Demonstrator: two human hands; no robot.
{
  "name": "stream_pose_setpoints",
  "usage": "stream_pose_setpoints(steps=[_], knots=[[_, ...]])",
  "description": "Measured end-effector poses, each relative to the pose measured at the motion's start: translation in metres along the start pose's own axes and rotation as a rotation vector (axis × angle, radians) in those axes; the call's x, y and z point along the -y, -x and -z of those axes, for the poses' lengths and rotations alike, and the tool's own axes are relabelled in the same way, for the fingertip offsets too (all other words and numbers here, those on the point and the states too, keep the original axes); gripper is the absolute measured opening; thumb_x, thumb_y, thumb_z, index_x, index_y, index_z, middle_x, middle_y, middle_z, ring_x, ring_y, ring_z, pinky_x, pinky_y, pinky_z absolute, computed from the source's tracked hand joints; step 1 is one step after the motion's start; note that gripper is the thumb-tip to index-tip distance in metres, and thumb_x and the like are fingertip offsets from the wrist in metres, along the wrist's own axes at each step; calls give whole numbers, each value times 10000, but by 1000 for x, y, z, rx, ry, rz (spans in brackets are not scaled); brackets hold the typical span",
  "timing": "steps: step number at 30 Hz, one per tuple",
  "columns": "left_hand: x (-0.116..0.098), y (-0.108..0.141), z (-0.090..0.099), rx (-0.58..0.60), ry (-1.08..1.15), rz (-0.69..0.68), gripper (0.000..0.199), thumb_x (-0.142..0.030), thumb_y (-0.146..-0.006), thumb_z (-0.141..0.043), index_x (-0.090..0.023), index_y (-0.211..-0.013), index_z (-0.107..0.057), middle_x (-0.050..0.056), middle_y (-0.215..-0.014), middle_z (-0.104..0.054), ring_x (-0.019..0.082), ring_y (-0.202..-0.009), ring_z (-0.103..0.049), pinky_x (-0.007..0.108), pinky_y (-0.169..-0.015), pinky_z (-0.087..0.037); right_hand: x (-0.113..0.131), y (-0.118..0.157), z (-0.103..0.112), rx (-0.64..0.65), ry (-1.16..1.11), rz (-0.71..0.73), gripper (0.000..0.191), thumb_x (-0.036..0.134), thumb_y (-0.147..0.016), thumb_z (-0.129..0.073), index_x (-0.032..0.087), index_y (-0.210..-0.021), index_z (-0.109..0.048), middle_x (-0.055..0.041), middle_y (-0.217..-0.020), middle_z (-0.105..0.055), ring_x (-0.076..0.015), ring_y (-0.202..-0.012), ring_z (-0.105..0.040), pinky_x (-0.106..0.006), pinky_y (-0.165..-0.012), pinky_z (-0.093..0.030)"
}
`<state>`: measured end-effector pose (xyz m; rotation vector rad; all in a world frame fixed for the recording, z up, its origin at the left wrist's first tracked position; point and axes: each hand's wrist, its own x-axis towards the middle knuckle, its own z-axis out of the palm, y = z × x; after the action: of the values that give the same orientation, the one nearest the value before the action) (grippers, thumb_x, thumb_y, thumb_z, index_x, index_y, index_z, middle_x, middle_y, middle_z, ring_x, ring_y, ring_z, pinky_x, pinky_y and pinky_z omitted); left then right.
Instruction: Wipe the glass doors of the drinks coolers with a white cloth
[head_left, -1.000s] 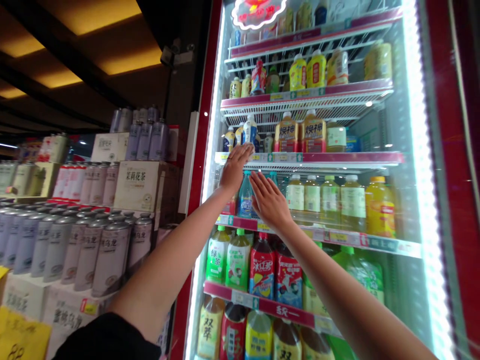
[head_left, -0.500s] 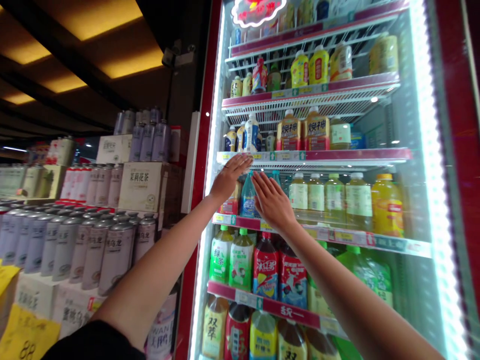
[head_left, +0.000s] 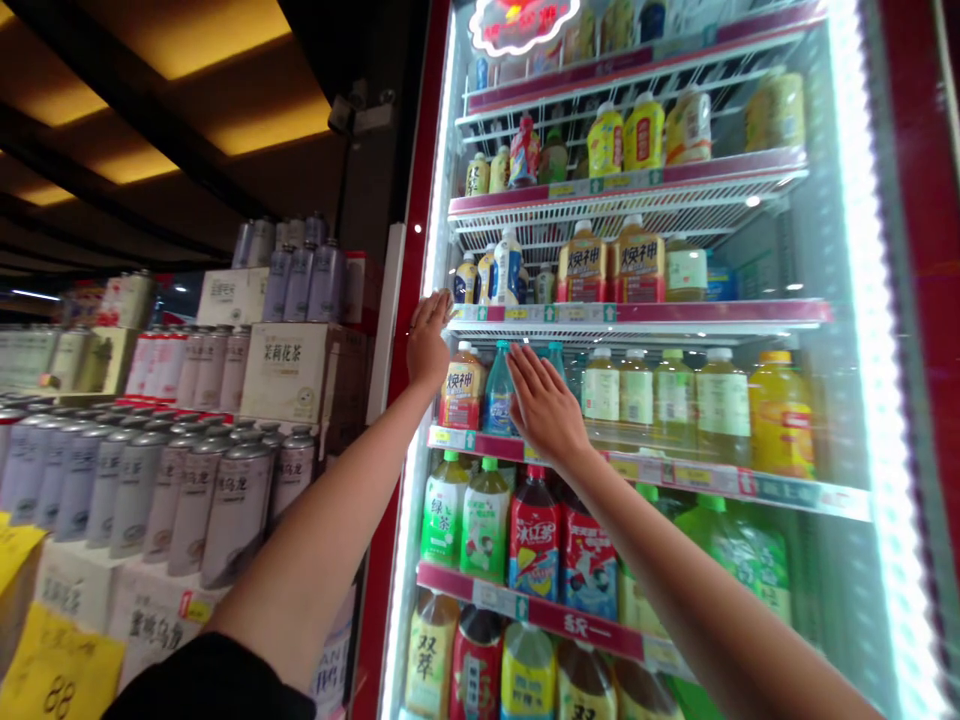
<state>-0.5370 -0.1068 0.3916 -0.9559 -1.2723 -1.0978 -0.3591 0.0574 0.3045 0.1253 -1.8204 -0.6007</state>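
My left hand (head_left: 430,342) is raised at the left lit edge of a tall drinks cooler (head_left: 409,195). Its fingers are stretched out and hold nothing; whether they touch the glass I cannot tell. To its right my right hand (head_left: 546,408) lies flat, fingers straight and together, over the middle shelves, with nothing in it. Just beside that hand stands a blue bottle (head_left: 498,392), partly covered by the fingers. An orange-labelled bottle (head_left: 460,390) shows between the two hands. Below them are a green tea bottle (head_left: 484,520) and a red-labelled bottle (head_left: 534,530).
Stacked silver-lilac cans (head_left: 236,510) and a cream carton (head_left: 289,370) stand on a display at the left. A yellow price sign (head_left: 60,665) hangs at its front. A bright light strip (head_left: 885,400) runs down the cooler's right side.
My left hand has moved left, from over the shelf to the cooler's left edge, uncovering the orange-labelled bottle. My right hand has stayed nearly in place, flat as before.
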Motion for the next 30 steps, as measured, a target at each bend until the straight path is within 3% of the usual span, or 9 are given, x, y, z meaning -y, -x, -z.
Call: stream_pose_setpoints(steps=[4, 9, 12, 14, 17, 20, 23, 26, 30], knots=[[4, 17, 6, -57, -9, 54, 797, 36, -974, -375, -365, -1656, -465, -8, -1707, -516, 226, -1632, -403, 526, -1380, -350, 1, 1, -2, -22, -8, 1, 879, 220, -1115, -348, 228, -1653, 347, -103, -1808, -216, -274, -1672, -251, -552, -1356, -352], [8, 10, 7, 11, -38, -50, 823, 37, -953, -378, -387, -1653, -461, -35, -1703, -522, 205, -1632, -403, 501, -1375, -361, 1, 1, -4, -28, -20, 0, 897, 223, -1109, -355, 254, -1648, 361, -83, -1813, -187, -283, -1670, -257, -570, -1349, -357], [10, 12, 5, -82, -56, 48, 834, 70, -925, -338, -312, -1655, -468, 16, -1723, -497, 202, -1640, -386, 471, -1376, -352, 1, 2, -4, -34, -12, 3, 878, 231, -1118, -342, 235, -1646, 360, -96, -1810, -196, -277, -1672, -252, -563, -1349, -358], [8, 23, 2, -109, -57, 78, 828, 58, -942, -341, -322, -1672, -437, 13, -1737, -474, 212, -1653, -363, 482, -1383, -341, 1, 2, -4, -33, -16, -1, 875, 231, -1117, -346, 234, -1652, 348, -92, -1812, -186, -277, -1673, -252, -562, -1353, -352], [2, 39, -1, -35, -37, 6, 824, 15, -983, -386, -405, -1692, -375, -31, -1740, -465, 231, -1659, -352, 537, -1389, -335, 2, 2, -4, -22, -18, -7, 890, 218, -1107, -364, 235, -1658, 334, -82, -1815, -161, -282, -1677, -242, -566, -1362, -334], [2, 36, -2, -1, -13, -13, 824, 10, -990, -396, -433, -1685, -381, -43, -1738, -466, 249, -1656, -359, 569, -1386, -340, 2, 2, -4, -12, -10, -9, 886, 220, -1108, -366, 222, -1664, 324, -88, -1815, -168, -278, -1681, -229, -553, -1371, -319], [5, 27, -5, -98, -17, 82, 813, 26, -976, -385, -381, -1679, -413, -16, -1733, -477, 256, -1647, -376, 551, -1381, -355, 2, 2, -3, -11, -7, -10, 880, 221, -1111, -358, 218, -1664, 326, -95, -1815, -189, -274, -1681, -233, -546, -1371, -325], [3, 37, -10, -169, -47, 133, 839, 42, -961, -361, -357, -1699, -381, 1, -1736, -472, 261, -1647, -379, 559, -1375, -367, 3, 2, -3, -12, -10, -11, 886, 216, -1111, -357, 222, -1657, 341, -96, -1817, -180, -279, -1682, -230, -556, -1368, -328], [-9, 62, -14, -52, -114, -35, 992, 79, -922, -359, -472, -1732, -207, -69, -1741, -455, 226, -1657, -355, 556, -1361, -404, 4, 2, -3, -12, -20, -16, 889, 208, -1108, -360, 216, -1655, 341, -98, -1817, -169, -282, -1684, -226, -559, -1378, -308]])
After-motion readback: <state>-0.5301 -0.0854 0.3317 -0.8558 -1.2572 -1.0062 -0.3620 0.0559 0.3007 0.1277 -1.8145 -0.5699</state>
